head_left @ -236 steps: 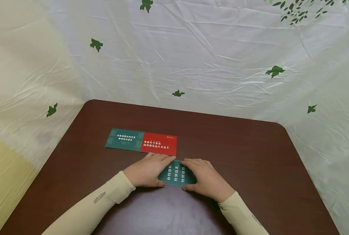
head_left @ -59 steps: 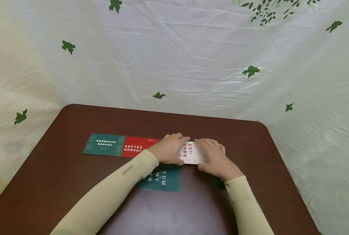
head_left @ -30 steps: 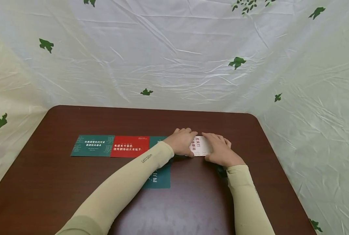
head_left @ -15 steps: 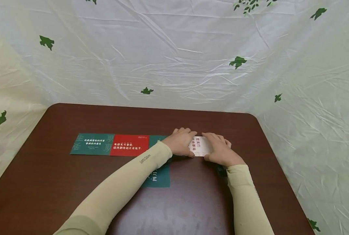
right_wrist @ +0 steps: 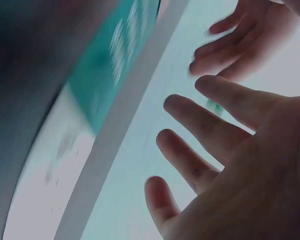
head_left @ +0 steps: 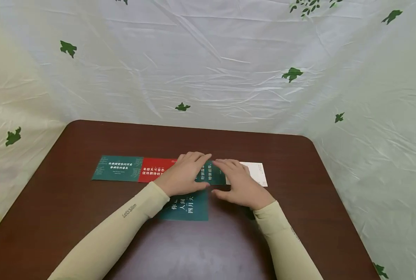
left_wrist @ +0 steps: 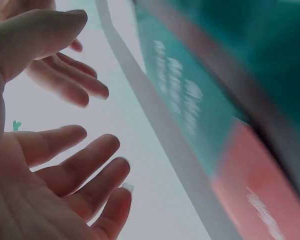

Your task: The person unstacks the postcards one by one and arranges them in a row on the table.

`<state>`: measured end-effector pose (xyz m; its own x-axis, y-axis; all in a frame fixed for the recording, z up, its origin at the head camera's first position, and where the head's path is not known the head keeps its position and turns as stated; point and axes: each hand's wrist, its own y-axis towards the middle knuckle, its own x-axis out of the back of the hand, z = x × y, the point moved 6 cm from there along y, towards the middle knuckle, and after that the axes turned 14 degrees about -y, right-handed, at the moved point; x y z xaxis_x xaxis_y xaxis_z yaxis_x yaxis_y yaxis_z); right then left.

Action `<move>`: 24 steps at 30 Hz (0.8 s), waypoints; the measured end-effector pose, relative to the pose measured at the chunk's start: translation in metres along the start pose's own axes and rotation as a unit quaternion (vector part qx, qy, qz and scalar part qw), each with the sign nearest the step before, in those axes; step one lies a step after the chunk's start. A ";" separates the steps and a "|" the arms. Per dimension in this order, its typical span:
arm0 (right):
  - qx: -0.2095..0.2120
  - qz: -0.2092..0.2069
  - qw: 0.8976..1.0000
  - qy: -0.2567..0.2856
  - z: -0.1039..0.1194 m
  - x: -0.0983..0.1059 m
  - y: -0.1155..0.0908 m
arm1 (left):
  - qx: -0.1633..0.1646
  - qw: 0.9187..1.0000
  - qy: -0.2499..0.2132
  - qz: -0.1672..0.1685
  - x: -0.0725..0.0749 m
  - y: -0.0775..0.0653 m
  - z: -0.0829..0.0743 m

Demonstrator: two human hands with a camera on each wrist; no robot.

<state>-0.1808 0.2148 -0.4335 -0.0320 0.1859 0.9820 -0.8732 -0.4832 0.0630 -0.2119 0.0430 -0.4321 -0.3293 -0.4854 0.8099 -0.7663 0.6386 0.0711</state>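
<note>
A row of printed cards lies on the table: a green card [head_left: 117,169], a red card [head_left: 153,169], a second green card [head_left: 215,175] and a white card [head_left: 258,173] at the right end. Nearer the person, another green card [head_left: 194,210] lies partly under the left arm. My left hand [head_left: 181,175] is over the red and second green cards, hiding parts of both. My right hand [head_left: 241,184] covers part of the white card. Both wrist views show the left hand [left_wrist: 55,185] and right hand [right_wrist: 225,165] with spread fingers, holding nothing.
The brown table [head_left: 61,217] has rounded far corners. A pale cloth [head_left: 229,93] with green leaf and bird shapes hangs behind and beside it. Light sleeves cover both forearms.
Eight seconds ago the hands held the second green card; it now lies beside the red one. In the last half second, both hands have let go of the white card and moved left.
</note>
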 end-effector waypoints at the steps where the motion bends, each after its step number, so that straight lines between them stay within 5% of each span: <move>1: 0.018 0.004 1.000 -0.006 0.012 -0.003 0.001 | 0.001 1.000 -0.002 0.000 0.002 -0.010 0.005; 6: 0.076 0.028 0.996 -0.024 0.058 -0.021 0.001 | 0.018 1.000 -0.012 0.008 0.007 -0.058 0.025; 10: 0.089 0.043 0.995 -0.028 0.075 -0.032 -0.003 | 0.027 0.999 -0.013 0.019 0.005 -0.085 0.034; 16: 0.068 0.066 0.995 -0.028 0.072 -0.042 -0.012 | 0.019 0.999 0.001 0.047 -0.006 -0.101 0.035; 24: 0.070 0.071 0.994 -0.036 0.077 -0.045 -0.005 | 0.043 0.998 -0.006 0.041 -0.001 -0.113 0.040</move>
<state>-0.1374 0.1429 -0.4646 -0.1111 0.0480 0.9926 -0.7860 -0.6155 -0.0582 -0.1473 -0.0526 -0.4643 -0.3993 -0.4399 0.8044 -0.7801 0.6240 -0.0461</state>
